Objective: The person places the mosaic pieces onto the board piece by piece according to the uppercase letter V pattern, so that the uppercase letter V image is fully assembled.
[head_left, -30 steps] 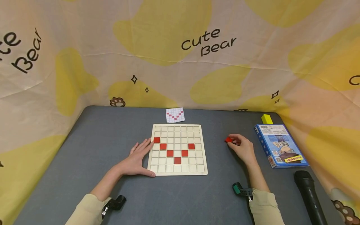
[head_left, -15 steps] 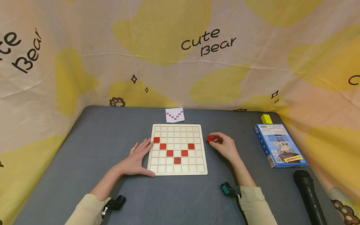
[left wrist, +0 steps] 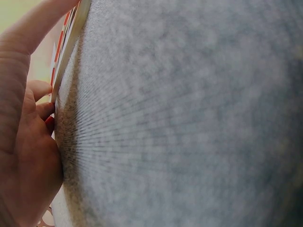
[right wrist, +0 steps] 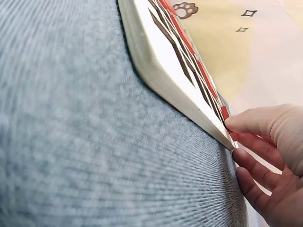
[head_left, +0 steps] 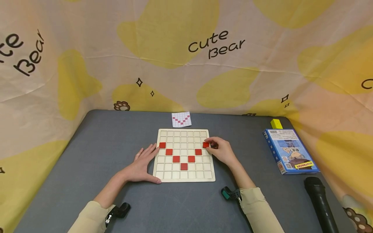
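Observation:
A cream grid board [head_left: 183, 177] lies on the grey table with several red square tiles set in its cells, stepping down to a low red tile [head_left: 184, 166] and up again. At the board's right edge my right hand [head_left: 222, 150] pinches a red tile [head_left: 205, 145] between thumb and fingers, over a cell in the third row. The right wrist view shows this tile [right wrist: 225, 112] at the thumb tip. My left hand [head_left: 142, 165] rests along the board's left edge, fingers spread and fairly straight, thumb at the near left corner.
Behind the board lies a small paper card [head_left: 181, 119] printed with a V of red squares. To the right are a blue box [head_left: 291, 152], a yellow block [head_left: 276, 123] and a black microphone [head_left: 320, 202]. A patterned cloth [head_left: 175, 74] hangs behind the table.
My right hand has carried the red tile leftward from the table's right side to the board's right edge. My left hand and the board have stayed in place.

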Demonstrator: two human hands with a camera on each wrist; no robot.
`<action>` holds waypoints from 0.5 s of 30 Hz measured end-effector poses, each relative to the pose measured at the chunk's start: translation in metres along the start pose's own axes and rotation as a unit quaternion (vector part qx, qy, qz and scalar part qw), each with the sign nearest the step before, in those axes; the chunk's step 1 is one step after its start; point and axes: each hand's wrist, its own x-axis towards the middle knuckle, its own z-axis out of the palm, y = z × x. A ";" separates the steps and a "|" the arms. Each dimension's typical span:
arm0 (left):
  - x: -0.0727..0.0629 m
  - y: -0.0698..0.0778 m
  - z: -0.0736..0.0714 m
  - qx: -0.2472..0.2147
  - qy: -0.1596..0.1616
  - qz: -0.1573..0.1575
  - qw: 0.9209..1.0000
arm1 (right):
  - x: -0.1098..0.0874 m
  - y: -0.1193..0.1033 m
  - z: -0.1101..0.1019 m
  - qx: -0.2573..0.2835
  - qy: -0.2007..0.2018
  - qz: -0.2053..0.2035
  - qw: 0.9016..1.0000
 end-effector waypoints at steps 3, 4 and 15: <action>0.000 0.000 0.000 0.000 0.000 -0.001 1.000 | 0.001 0.000 0.001 -0.006 -0.002 -0.009 1.000; 0.000 0.000 0.000 0.000 0.000 -0.002 1.000 | 0.001 0.000 0.001 -0.006 -0.003 -0.010 1.000; -0.001 0.001 0.000 -0.002 -0.002 -0.003 1.000 | -0.003 0.000 0.003 -0.006 -0.004 0.004 1.000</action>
